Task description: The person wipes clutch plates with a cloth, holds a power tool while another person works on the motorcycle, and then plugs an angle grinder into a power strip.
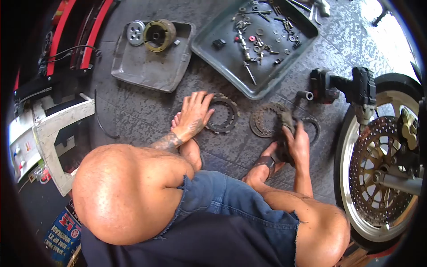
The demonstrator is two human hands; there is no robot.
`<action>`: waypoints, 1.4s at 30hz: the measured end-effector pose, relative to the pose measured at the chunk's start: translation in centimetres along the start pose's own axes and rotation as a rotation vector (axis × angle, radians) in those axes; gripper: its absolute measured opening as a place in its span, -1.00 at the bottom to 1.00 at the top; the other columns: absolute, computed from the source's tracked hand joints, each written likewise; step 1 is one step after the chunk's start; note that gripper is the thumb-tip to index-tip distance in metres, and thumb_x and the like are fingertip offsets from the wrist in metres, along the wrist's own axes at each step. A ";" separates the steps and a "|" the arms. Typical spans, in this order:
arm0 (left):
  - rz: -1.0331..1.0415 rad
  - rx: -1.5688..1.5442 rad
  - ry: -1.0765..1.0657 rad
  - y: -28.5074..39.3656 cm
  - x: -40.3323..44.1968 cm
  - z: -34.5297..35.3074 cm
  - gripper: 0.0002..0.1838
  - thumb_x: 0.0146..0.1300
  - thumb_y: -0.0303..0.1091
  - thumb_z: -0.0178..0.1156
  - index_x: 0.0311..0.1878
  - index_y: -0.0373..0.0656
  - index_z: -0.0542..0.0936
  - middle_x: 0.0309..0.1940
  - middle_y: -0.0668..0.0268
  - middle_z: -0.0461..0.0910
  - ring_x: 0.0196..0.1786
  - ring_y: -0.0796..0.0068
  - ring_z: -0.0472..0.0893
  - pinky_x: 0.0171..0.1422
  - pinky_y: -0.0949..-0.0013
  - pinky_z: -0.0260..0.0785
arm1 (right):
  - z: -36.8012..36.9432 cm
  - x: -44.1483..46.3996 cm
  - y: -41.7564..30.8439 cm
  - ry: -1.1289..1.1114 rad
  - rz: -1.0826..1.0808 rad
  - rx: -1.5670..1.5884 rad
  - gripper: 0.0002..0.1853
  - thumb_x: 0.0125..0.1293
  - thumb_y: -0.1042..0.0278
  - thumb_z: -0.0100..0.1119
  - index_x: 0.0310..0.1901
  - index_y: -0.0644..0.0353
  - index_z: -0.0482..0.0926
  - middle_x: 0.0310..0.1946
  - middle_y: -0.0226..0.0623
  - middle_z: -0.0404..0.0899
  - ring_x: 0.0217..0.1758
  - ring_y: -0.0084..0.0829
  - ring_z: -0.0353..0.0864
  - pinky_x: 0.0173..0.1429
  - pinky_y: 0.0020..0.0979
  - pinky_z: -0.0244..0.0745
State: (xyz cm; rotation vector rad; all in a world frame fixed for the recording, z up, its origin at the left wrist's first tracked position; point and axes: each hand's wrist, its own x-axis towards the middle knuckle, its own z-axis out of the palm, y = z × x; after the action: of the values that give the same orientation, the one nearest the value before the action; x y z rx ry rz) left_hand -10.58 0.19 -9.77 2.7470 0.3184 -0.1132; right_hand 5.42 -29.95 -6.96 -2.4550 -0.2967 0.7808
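My left hand (194,112) lies with its fingers stretched out at the left edge of a stack of ring-shaped clutch plates (235,117) on the floor. Whether it grips the rim or just rests there is hard to see. A dark rag (283,152) is bunched in my right hand (297,141), hanging down near my foot. Just left of that hand sit worn brown toothed clutch plates (255,122), partly covered by the rag. Another dark ring (316,129) shows behind the right hand.
A large tray (213,60) of small bolts, springs and washers stands ahead. Left of it, a smaller tray (129,73) holds a clutch basket (159,35) and a silver disc (135,33). A cordless impact wrench (362,86) and a wheel with brake disc (356,178) stand right.
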 end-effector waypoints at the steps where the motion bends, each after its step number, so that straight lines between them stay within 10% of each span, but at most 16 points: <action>1: 0.011 0.019 0.037 0.1 0.3 -0.2 -0.51 0.11 -0.29 0.29 0.13 -0.15 0.47 0.03 0.20 0.45 0.11 0.18 0.42 0.13 0.18 0.24 | -0.6 -0.7 -0.4 0.027 -0.010 0.034 -0.54 0.28 0.22 0.23 0.11 0.29 0.38 -0.17 0.22 0.60 -0.03 0.15 0.59 -0.02 -0.12 0.48; 7: 0.040 0.007 0.074 0.0 1.0 -0.7 -0.76 0.09 -0.36 0.28 -0.17 -0.17 0.54 -0.20 0.28 0.54 -0.08 0.28 0.51 -0.04 0.26 0.26 | -2.8 -5.1 -0.3 0.059 0.089 0.245 -0.66 0.28 0.35 0.22 0.01 0.31 0.41 -0.20 -0.01 0.65 -0.12 -0.24 0.66 -0.01 -0.31 0.49; 18: 0.045 -0.098 0.192 0.7 0.2 -2.8 -0.79 0.13 -0.39 0.26 -0.17 -0.17 0.51 -0.32 0.23 0.54 -0.22 0.27 0.54 -0.15 0.28 0.31 | -0.7 -4.1 -3.3 -0.071 -0.036 0.325 -0.64 0.24 0.27 0.27 -0.05 0.34 0.45 -0.22 0.02 0.66 -0.15 -0.10 0.69 -0.07 -0.27 0.52; 24: -0.403 -1.325 -0.433 1.7 -0.6 -2.8 -0.84 0.44 -0.35 0.01 0.00 -0.18 0.37 -0.56 0.43 0.32 -0.56 0.70 0.29 -0.50 0.57 0.12 | -0.7 -4.3 -6.0 -0.118 -0.293 0.278 -0.66 0.22 0.26 0.28 -0.06 0.28 0.49 -0.13 -0.03 0.59 -0.06 -0.03 0.61 -0.02 -0.21 0.50; 30: -0.465 -1.624 -0.705 5.6 2.7 -4.0 -0.85 0.49 -0.23 -0.06 -0.17 -0.08 0.31 -0.59 0.52 0.17 -0.60 0.74 0.12 -0.61 0.57 -0.11 | 2.4 -1.7 -8.7 0.075 -0.749 0.165 -0.73 0.03 0.43 0.38 -0.19 0.14 0.59 -0.13 -0.23 0.49 -0.11 -0.18 0.53 -0.14 -0.24 0.48; 38: -0.480 -1.798 -0.544 3.9 3.1 -6.1 -0.86 0.52 -0.25 -0.10 -0.17 -0.07 0.31 -0.60 0.53 0.12 -0.64 0.75 0.03 -0.62 0.59 -0.13 | 1.3 -3.0 -5.3 -0.066 -0.207 0.619 -0.73 0.11 0.43 0.34 -0.13 0.27 0.63 -0.30 -0.15 0.62 -0.25 -0.31 0.64 -0.10 -0.37 0.49; 42: -0.144 -1.852 -0.568 6.9 3.0 -2.1 -0.83 0.52 -0.24 -0.12 -0.09 -0.13 0.31 -0.57 0.44 0.21 -0.51 0.58 0.29 -0.40 0.48 0.20 | 0.4 -4.3 -4.1 -0.215 -0.247 0.471 -0.73 0.17 0.39 0.30 -0.10 0.29 0.63 -0.29 -0.16 0.65 -0.26 -0.40 0.64 -0.10 -0.42 0.49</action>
State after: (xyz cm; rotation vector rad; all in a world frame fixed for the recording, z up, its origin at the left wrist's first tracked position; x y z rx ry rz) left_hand -5.96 -4.66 -5.76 0.8022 0.2283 -0.3736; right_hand 1.53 -27.92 -2.94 -1.8588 -0.4311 0.8906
